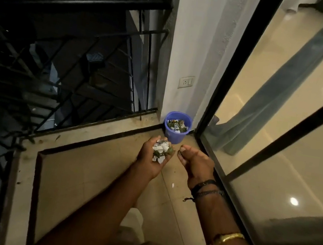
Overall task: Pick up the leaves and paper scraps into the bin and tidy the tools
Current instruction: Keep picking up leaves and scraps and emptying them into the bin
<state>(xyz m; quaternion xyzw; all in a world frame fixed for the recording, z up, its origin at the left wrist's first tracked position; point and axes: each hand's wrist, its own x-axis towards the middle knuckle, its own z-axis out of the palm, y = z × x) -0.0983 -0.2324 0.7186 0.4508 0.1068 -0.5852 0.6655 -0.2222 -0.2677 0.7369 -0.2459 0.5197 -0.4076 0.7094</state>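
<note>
Cupping the leaves and paper scraps (161, 151) in your left hand (150, 160), fingers curled up around the clump, you have it just short of the blue bin (175, 135), not over its rim. Your right hand (194, 162) sits beside it, equally near the bin, fingers loosely bent, seemingly holding nothing. Tip too soon and light bits could flutter down before the bin. A white fleck (173, 185) lies farther back from the bin, easily missed.
</note>
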